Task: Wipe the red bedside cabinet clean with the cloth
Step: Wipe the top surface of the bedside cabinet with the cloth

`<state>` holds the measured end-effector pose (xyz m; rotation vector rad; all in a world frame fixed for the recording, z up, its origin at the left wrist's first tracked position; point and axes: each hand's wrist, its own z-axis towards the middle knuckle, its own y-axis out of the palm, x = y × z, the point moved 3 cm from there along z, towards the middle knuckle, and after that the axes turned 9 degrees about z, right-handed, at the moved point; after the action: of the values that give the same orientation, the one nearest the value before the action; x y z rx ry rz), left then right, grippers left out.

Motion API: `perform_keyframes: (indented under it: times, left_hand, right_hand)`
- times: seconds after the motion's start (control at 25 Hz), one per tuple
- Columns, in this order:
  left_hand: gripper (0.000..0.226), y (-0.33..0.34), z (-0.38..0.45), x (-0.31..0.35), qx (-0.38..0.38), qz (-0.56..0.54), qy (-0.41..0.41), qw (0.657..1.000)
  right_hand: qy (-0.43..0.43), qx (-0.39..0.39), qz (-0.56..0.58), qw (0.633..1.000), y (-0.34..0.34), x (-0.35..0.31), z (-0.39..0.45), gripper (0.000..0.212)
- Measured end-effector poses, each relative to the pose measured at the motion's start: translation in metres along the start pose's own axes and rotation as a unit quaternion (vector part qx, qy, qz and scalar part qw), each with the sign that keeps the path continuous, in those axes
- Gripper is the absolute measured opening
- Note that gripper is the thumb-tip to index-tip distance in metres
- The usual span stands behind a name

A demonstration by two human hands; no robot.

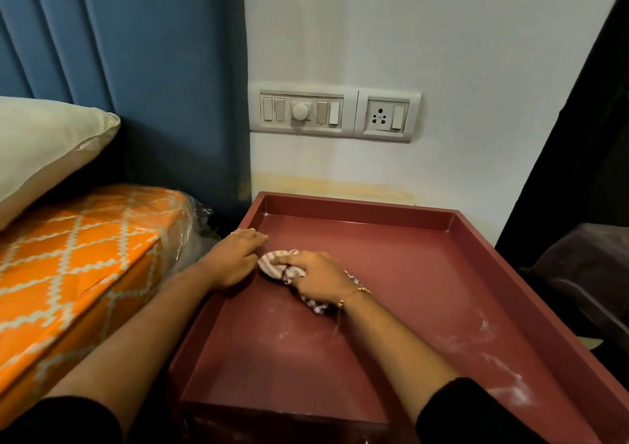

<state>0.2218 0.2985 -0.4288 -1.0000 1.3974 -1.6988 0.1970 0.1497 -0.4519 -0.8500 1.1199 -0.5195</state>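
Observation:
The red bedside cabinet (391, 260) has a tray-like top with a raised rim and fills the middle of the view. White dusty smears (503, 372) lie on its right and front parts. My right hand (316, 275) presses a bunched striped cloth (272, 265) down on the top near the left rim. My left hand (235, 256) rests over the cabinet's left rim, fingers together, touching the cloth's edge. Part of the cloth sticks out under my right wrist.
A bed with an orange patterned cover (78, 266) and a cream pillow (44, 151) is close on the left. A switch panel and socket (335, 113) sit on the white wall behind. A dark chair or furniture (585, 273) stands at the right.

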Motion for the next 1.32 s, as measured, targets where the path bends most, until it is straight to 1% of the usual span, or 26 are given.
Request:
perform_keyframes:
  times: [0.08,0.12,0.2,0.24,0.32,0.44,0.52,0.56,0.6,0.64,0.68,0.8,0.88,0.92,0.96,1.04,1.12,1.24,1.32]
  left_hand:
    - [0.051,0.0,0.0,-0.002,0.001,0.001,-0.003,1.0]
    - [0.051,-0.001,0.0,-0.003,0.001,-0.001,-0.004,1.0]
    - [0.051,0.0,-0.001,-0.003,0.0,-0.007,-0.006,1.0]
    - [0.051,0.001,0.0,-0.003,-0.001,-0.008,-0.006,1.0]
    - [0.05,0.002,0.001,-0.005,0.002,-0.011,-0.006,1.0]
    - [0.046,0.002,0.002,-0.005,0.008,-0.014,-0.008,1.0]
    - [0.047,0.003,0.002,-0.005,0.015,-0.02,-0.005,1.0]
    - [0.049,0.003,0.002,-0.006,0.018,-0.025,-0.006,1.0]
    - [0.05,0.003,0.003,-0.008,0.02,-0.027,-0.009,0.999]
    - [0.05,0.003,0.003,-0.009,0.022,-0.028,-0.011,0.999]
    - [0.05,0.004,0.004,-0.01,0.022,-0.028,-0.011,0.999]
    - [0.05,0.005,0.005,-0.009,0.03,-0.033,-0.011,0.999]
    - [0.05,0.005,0.006,-0.009,0.037,-0.036,-0.007,0.999]
    - [0.05,0.005,0.006,-0.009,0.037,-0.039,-0.004,0.999]
    - [0.05,0.006,0.007,-0.009,0.037,-0.04,-0.002,0.999]
    - [0.05,0.006,0.007,-0.01,0.031,-0.037,-0.004,0.999]
    - [0.05,0.007,0.008,-0.012,0.028,-0.039,-0.009,0.999]
    - [0.049,0.007,0.008,-0.011,0.032,-0.051,-0.013,0.998]
    - [0.052,0.006,0.006,-0.01,0.038,-0.07,-0.024,0.997]
  right_hand:
    - [0.008,-0.027,0.067,0.997,-0.012,0.006,-0.016,0.04]
    - [0.03,-0.021,0.108,0.993,-0.017,0.013,-0.018,0.038]
    - [0.085,0.029,0.15,0.985,-0.026,0.026,-0.006,0.039]
    - [0.092,0.048,0.139,0.985,-0.024,0.026,0.005,0.04]
    - [0.066,0.045,0.12,0.99,-0.006,0.007,0.02,0.043]
    - [0.005,-0.011,0.112,0.994,0.011,-0.012,0.012,0.047]
    - [0.016,-0.018,0.158,0.987,-0.001,-0.002,0.008,0.045]
    - [0.041,0.004,0.164,0.986,-0.009,0.009,0.013,0.043]
    - [0.072,0.037,0.141,0.987,-0.014,0.021,0.022,0.042]
    - [0.101,0.061,0.088,0.989,-0.017,0.033,0.032,0.042]
    - [0.124,0.072,0.054,0.988,-0.018,0.04,0.042,0.042]
    - [0.152,0.076,0.032,0.985,-0.015,0.038,0.068,0.036]
    - [0.131,0.048,-0.006,0.99,-0.009,0.024,0.071,0.033]
    - [0.098,0.025,-0.027,0.995,-0.005,0.014,0.067,0.033]
    - [0.065,-0.004,-0.042,0.997,0.002,0.004,0.059,0.035]
    - [0.037,-0.045,-0.039,0.998,0.013,-0.002,0.043,0.044]
    - [0.043,-0.034,-0.064,0.996,0.011,0.0,0.047,0.041]
    - [0.077,0.018,-0.142,0.987,0.011,-0.005,0.068,0.038]
    - [0.064,0.028,-0.159,0.985,0.017,-0.02,0.074,0.036]
